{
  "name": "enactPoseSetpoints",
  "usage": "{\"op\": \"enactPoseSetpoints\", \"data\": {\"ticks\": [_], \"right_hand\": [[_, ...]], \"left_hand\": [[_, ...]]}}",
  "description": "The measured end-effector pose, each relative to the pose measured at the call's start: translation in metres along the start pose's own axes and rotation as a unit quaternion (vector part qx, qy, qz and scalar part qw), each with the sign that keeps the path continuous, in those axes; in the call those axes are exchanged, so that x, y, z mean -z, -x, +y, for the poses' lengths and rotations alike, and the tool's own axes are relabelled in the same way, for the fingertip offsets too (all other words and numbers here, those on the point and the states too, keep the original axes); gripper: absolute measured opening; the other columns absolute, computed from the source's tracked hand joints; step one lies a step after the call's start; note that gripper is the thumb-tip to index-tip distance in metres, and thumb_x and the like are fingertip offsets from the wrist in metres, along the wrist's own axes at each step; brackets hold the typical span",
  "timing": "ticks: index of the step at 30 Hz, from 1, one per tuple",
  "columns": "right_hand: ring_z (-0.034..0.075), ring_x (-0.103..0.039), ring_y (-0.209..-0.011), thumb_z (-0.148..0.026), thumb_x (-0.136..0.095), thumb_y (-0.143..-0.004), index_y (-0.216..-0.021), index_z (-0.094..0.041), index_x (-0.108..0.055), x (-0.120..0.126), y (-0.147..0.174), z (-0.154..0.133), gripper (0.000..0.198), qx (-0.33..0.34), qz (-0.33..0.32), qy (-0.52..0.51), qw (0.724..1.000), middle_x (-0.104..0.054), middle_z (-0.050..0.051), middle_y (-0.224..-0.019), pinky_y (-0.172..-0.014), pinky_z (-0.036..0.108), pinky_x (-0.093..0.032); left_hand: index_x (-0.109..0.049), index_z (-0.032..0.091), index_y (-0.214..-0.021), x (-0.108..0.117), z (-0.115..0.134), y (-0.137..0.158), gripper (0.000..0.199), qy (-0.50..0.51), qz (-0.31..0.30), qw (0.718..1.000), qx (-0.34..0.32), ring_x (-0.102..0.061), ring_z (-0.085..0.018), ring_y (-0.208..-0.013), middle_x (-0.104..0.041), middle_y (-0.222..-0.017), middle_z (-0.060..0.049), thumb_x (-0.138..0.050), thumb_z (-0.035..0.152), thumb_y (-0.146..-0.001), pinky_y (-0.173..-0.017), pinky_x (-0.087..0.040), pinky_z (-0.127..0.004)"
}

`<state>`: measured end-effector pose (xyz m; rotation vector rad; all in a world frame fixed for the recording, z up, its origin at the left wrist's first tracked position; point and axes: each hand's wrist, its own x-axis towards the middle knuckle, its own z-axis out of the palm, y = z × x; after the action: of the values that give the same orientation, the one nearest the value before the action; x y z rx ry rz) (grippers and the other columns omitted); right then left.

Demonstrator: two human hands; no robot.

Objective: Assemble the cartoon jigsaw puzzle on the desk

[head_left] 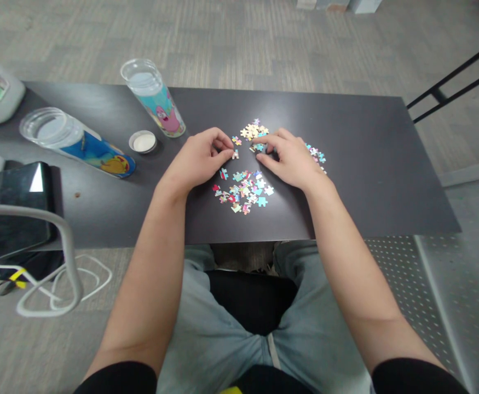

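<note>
Landmark for our notes: the near heap (246, 190) of jigsaw pieces, loosely spread on the worktop (370, 153), wider side to side than toward the body. We place both hands on its far side, apart from each other, the left hand (206, 156) off its far left and the right hand (288, 156) off its far right. One pale piece (235, 155) lies beyond the near heap, at the left thumb and fingertips, so the left hand is clearly the nearer; we cannot tell whether it is pinched or merely touched, and it is too small for us to read its long axis. The right hand's thumb and forefinger stand parted, just beside a few pieces at the close edge of the far heap (254, 130), which sits straight beyond the near heap; we judge the right hand nearer to that one. A side cluster (315, 153) shows to the near heap's far right, partly hidden by the right hand. Well left of and beyond the near heap we note a printed canister (163, 109).
</note>
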<state>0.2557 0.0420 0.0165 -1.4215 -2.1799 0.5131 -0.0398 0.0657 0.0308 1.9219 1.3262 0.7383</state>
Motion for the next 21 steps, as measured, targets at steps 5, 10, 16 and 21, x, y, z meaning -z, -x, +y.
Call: {"op": "enactPoseSetpoints", "data": {"ticks": [5,10,16,21], "right_hand": [[0.041,-0.080,-0.124,-0.026,-0.079,-0.116,-0.143,-0.032,-0.093,0.001,-0.002,0.005,0.031,-0.007,0.007,-0.005,1.000,-0.084,0.013,-0.131,-0.117,0.062,-0.059],[0.042,-0.081,-0.125,-0.024,-0.084,-0.111,-0.138,-0.033,-0.092,0.003,-0.003,0.009,0.029,-0.010,0.018,-0.016,1.000,-0.084,0.012,-0.127,-0.119,0.064,-0.060],[0.040,-0.080,-0.120,-0.023,-0.086,-0.108,-0.127,-0.031,-0.089,0.002,-0.001,0.011,0.021,-0.020,0.041,-0.030,0.999,-0.084,0.013,-0.129,-0.115,0.063,-0.062],[0.031,-0.075,-0.099,-0.021,-0.089,-0.101,-0.116,-0.030,-0.083,0.006,-0.002,0.009,0.019,-0.022,0.045,-0.055,0.997,-0.087,0.009,-0.125,-0.108,0.056,-0.062]], "left_hand": [[-0.089,0.027,-0.116,0.001,-0.001,-0.001,0.012,0.013,-0.013,1.000,0.003,-0.064,-0.022,-0.084,-0.084,-0.101,-0.005,-0.089,0.029,-0.104,-0.084,-0.058,-0.041],[-0.091,0.027,-0.115,0.002,0.004,0.000,0.010,0.014,-0.027,1.000,0.001,-0.066,-0.023,-0.087,-0.083,-0.096,-0.004,-0.088,0.033,-0.106,-0.087,-0.060,-0.040],[-0.092,0.028,-0.111,0.003,0.002,-0.001,0.010,0.019,-0.048,0.999,-0.005,-0.064,-0.023,-0.086,-0.081,-0.093,-0.004,-0.089,0.036,-0.106,-0.085,-0.058,-0.040],[-0.093,0.028,-0.110,0.002,0.000,0.000,0.009,0.006,-0.056,0.998,-0.012,-0.060,-0.022,-0.081,-0.082,-0.094,-0.004,-0.090,0.036,-0.107,-0.083,-0.056,-0.041]]}}
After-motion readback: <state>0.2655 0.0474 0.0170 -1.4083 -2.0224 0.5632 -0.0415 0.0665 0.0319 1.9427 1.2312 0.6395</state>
